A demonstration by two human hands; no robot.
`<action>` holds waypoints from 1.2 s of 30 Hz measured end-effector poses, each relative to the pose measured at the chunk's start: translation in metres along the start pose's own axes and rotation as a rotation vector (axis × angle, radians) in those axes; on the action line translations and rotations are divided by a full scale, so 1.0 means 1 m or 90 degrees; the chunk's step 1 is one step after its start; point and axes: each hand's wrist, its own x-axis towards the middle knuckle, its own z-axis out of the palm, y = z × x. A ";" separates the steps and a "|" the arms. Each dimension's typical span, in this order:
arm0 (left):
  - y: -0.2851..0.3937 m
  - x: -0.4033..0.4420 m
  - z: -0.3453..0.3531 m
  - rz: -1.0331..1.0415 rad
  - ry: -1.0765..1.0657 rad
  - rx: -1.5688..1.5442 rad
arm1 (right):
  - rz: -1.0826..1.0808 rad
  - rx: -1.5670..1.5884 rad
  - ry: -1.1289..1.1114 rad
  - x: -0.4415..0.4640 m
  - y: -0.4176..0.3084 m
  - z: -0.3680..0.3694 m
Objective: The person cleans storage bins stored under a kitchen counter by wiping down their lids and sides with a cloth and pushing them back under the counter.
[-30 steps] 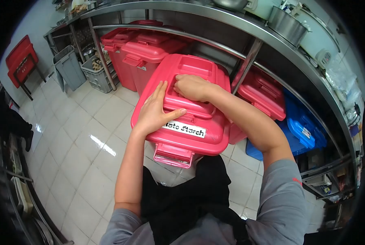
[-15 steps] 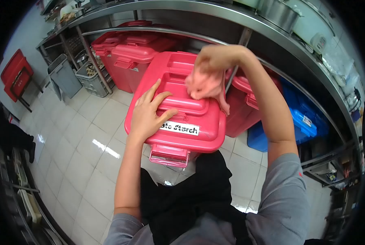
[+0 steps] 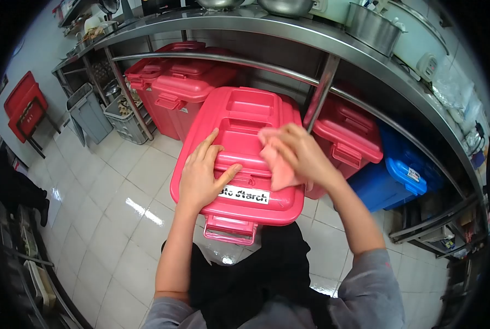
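A large red lidded bin (image 3: 250,143) stands in front of me, its lid shut. A white label (image 3: 244,194) on the lid reads "Starch", the start of the wording hidden by my thumb. My left hand (image 3: 202,172) lies on the lid's left side, fingers spread. On the right half of the lid, my right hand (image 3: 297,148) grips a pink cloth (image 3: 282,169), which hangs down over the lid's right side. A latch handle (image 3: 229,230) sits at the bin's front edge.
More red bins (image 3: 185,88) and a blue bin (image 3: 398,175) stand under a steel counter (image 3: 245,23). Pots (image 3: 372,30) rest on the counter. At left are grey crates (image 3: 125,118) and a red folding chair (image 3: 26,104).
My right hand has come down and nearer to me with the cloth, onto the lid's right side. My left hand stays on the lid. The view has tilted up slightly.
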 end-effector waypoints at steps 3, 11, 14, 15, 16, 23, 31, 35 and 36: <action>0.000 -0.001 -0.002 -0.006 0.012 -0.018 | -0.010 -0.114 0.062 0.071 0.049 0.002; -0.004 0.001 -0.002 -0.004 0.039 -0.032 | 0.187 -0.420 -0.176 0.208 0.103 0.119; -0.005 0.001 -0.001 -0.002 0.038 -0.038 | 0.136 -0.161 -0.140 0.219 0.106 0.129; -0.006 -0.001 -0.001 -0.005 0.039 -0.041 | 0.036 -0.058 -0.130 0.219 0.131 0.131; -0.007 -0.002 -0.002 -0.005 0.038 -0.042 | -0.068 0.045 -0.118 0.218 0.160 0.128; -0.011 -0.002 0.001 0.010 0.069 -0.041 | 0.116 -0.298 -0.323 0.247 0.139 0.077; -0.011 -0.004 0.000 0.012 0.069 -0.036 | 0.071 -0.270 -0.493 0.244 0.072 0.138; -0.008 -0.003 -0.001 -0.014 0.049 -0.045 | 0.032 -0.279 -0.452 0.215 0.031 0.135; -0.007 -0.003 -0.002 -0.016 0.043 -0.047 | 0.068 -0.258 -0.405 0.217 0.038 0.136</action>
